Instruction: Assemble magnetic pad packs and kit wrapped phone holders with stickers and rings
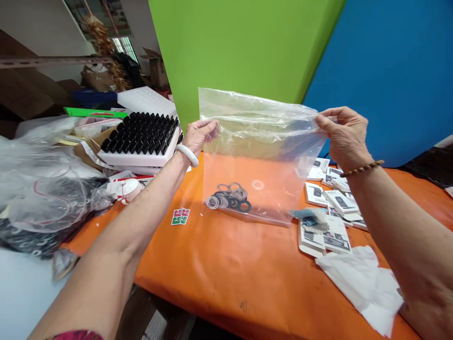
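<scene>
I hold a large clear plastic bag point(262, 151) up over the orange table point(226, 269). My left hand point(198, 134), with a white bangle on the wrist, pinches the bag's upper left edge. My right hand point(341, 134), with a bead bracelet, grips the upper right corner. A small heap of dark and pale rings point(229, 197) lies in the bag's bottom left corner.
A white tray of black caps point(141, 137) stands at the left, beside bulging clear bags point(46, 189). Small printed cards point(331, 208) and white tissue point(364, 283) lie at the right. A red-green sticker point(180, 216) lies on the cloth. Green and blue boards stand behind.
</scene>
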A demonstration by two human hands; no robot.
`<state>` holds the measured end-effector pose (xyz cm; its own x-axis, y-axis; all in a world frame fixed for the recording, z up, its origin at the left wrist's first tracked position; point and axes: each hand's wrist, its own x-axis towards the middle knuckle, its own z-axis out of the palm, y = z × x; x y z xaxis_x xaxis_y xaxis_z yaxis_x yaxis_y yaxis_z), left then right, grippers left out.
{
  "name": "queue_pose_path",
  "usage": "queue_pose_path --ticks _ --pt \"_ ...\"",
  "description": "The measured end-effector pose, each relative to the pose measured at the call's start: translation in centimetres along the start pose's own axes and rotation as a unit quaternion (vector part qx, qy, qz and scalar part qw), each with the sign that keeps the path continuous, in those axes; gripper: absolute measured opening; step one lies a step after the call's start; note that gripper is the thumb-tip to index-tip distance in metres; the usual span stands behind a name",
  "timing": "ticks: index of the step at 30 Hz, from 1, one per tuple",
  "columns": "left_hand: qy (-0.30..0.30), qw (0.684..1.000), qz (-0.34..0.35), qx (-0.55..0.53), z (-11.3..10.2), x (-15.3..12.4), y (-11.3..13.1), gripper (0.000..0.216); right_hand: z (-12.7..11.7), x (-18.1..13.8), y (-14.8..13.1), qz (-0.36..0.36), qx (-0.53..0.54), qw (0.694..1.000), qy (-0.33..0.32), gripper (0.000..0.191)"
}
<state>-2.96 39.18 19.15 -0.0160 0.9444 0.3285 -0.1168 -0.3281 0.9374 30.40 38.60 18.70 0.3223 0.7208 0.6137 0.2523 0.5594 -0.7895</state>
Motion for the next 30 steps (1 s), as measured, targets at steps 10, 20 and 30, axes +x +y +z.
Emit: queue_pose_path --ticks 10,20,30 --pt "0.000 0.991 0.101 0.085 0.2 -0.6 2.5 0.017 -1.5 0.7 -2.1 -0.076 -0.043 0.996 -0.008 0.015" --pt "-0.004 0.992 0.101 0.070 1.1 -3.9 8.3 0.012 -1.6 1.3 -4.7 -0.087 -0.026 0.996 -0.016 0.020" --pt "0.106 0.994 0.032 0.021 -3.2 -6.3 13.5 0.016 -0.4 -3.6 -6.6 0.115 0.145 0.955 -0.231 0.065"
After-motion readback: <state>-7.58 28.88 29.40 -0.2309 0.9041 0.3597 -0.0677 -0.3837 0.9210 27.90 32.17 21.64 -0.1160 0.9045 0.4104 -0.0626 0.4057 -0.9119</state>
